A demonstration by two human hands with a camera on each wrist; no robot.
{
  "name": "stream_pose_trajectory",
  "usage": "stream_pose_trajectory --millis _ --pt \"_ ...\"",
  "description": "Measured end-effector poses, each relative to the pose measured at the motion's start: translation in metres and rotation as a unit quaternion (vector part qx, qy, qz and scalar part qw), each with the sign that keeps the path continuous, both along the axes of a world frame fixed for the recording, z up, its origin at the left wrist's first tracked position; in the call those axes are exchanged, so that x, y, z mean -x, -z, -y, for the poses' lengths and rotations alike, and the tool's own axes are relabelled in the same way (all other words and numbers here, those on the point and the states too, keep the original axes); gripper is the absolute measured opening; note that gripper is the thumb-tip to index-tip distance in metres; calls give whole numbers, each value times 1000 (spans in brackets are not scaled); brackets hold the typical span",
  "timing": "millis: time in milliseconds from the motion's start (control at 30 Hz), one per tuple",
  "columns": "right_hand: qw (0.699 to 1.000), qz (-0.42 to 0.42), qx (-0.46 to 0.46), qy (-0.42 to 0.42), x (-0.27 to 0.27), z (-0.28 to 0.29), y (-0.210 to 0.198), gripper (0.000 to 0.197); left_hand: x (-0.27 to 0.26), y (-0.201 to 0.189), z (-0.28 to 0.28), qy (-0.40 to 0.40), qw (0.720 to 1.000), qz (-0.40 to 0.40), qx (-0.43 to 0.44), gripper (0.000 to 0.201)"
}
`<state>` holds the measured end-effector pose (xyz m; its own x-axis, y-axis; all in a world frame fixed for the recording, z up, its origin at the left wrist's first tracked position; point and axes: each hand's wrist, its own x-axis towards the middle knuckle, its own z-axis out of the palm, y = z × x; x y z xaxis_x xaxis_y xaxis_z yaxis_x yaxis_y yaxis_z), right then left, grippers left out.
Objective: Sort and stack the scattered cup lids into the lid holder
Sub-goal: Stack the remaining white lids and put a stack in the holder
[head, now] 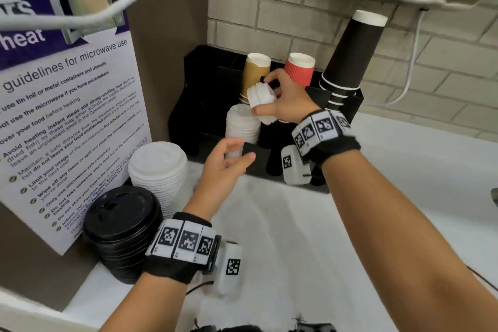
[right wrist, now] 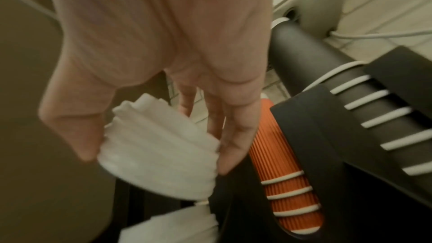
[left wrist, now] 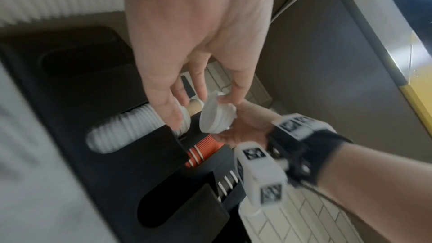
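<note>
right hand (head: 283,100): fingers clamped on small white lid stack (head: 260,98) over holder (head: 204,116) | left hand (head: 226,167): fingers apart, empty | counter's left edge: 1 white stack (head: 159,170), 1 black stack (head: 121,226)

Pale brick wall (head: 283,5) behind a white counter (head: 296,237), microwave poster (head: 67,116) at left

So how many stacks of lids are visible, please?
4: a black stack and a white stack on the counter, a white stack in the holder, and a small one in the right hand.

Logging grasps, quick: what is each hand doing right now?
Left hand: open, holding nothing.
Right hand: gripping a small stack of white lids.
</note>
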<state>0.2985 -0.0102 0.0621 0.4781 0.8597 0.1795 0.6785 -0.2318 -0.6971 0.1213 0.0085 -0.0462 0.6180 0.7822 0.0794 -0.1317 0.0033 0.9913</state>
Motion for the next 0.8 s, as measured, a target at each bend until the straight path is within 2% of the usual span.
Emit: stream_pose_trajectory --millis 133,300,500,600,800 --pt "994 86 57 -36 -4 -31 8 64 9 10 10 41 998 -43 1 23" --pt "975 158 125 -91 6 -47 24 69 16 6 14 49 997 -57 8 22" --pt "947 247 190 -84 11 -43 32 81 19 2 17 58 996 -68 5 22" --pt "929 311 192 -57 14 -41 30 74 18 2 20 67 995 -69 -1 22" --pt "911 353 208 -47 19 -37 32 72 16 3 20 61 995 -73 -4 22"
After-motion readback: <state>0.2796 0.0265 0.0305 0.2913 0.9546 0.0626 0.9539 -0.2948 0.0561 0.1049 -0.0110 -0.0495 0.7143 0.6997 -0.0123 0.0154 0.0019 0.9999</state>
